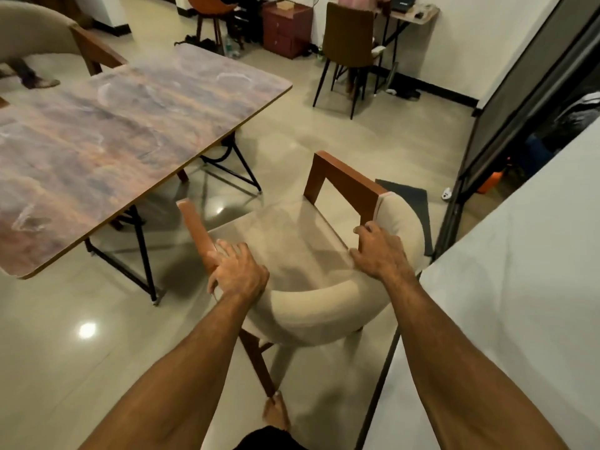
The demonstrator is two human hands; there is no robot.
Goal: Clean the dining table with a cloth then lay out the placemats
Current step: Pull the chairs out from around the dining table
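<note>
The dining table (pixel 123 125) has a bare marbled brown-purple top and black folding legs, at the left. No cloth or placemat is in view. Right of it stands a beige upholstered chair (pixel 311 306) with wooden armrests, pulled away from the table. My left hand (pixel 237 274) grips the chair's left wooden armrest where it meets the backrest. My right hand (pixel 378 248) grips the right side of the chair at the rear of the right armrest. My bare foot (pixel 276 414) shows beside the chair's rear leg.
A second beige chair (pixel 35 27) stands at the table's far left. A white-covered surface (pixel 519 303) fills the right. A dark screen panel (pixel 506 102) leans behind it. A brown chair (pixel 350 37), a small desk and a red cabinet (pixel 285 27) line the far wall. Glossy tile floor (pixel 65 352) lies open at the lower left.
</note>
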